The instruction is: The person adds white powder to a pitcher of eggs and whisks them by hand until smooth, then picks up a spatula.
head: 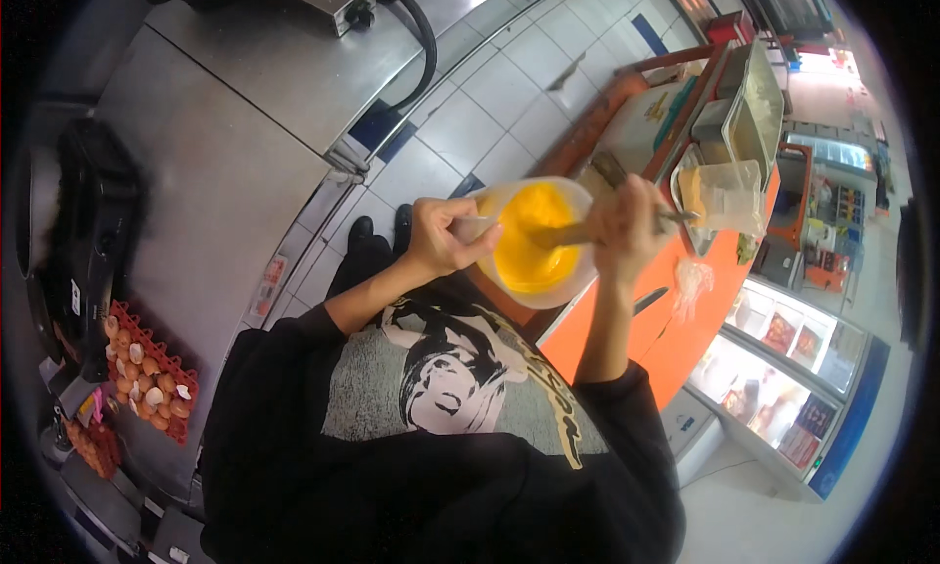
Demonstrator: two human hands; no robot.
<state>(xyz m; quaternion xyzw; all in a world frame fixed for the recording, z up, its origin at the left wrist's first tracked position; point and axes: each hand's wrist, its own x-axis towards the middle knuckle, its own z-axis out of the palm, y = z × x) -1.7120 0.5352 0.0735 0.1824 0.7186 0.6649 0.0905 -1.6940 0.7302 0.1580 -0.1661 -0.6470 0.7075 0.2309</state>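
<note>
My left hand (455, 237) grips the handle of a translucent plastic pitcher (547, 297), tilted so its mouth faces me. Inside is a bright yellow liquid (525, 259) that looks like beaten egg. My right hand (630, 230), blurred, is closed around a utensil (569, 235) whose lower end dips into the liquid. The blur hides what kind of utensil it is; a thin grey end pokes out beyond my fist. Both hands are in front of my chest, between a steel counter and an orange-topped table.
On the steel counter (213, 167) at left are a portable stove (103, 226) and a red tray of eggshells (150, 373). The orange table (661, 344) at right bears a knife (651, 299), a plastic bag (692, 281), a clear container (731, 197) and steel pans (756, 116). A lit display fridge (789, 373) stands beyond.
</note>
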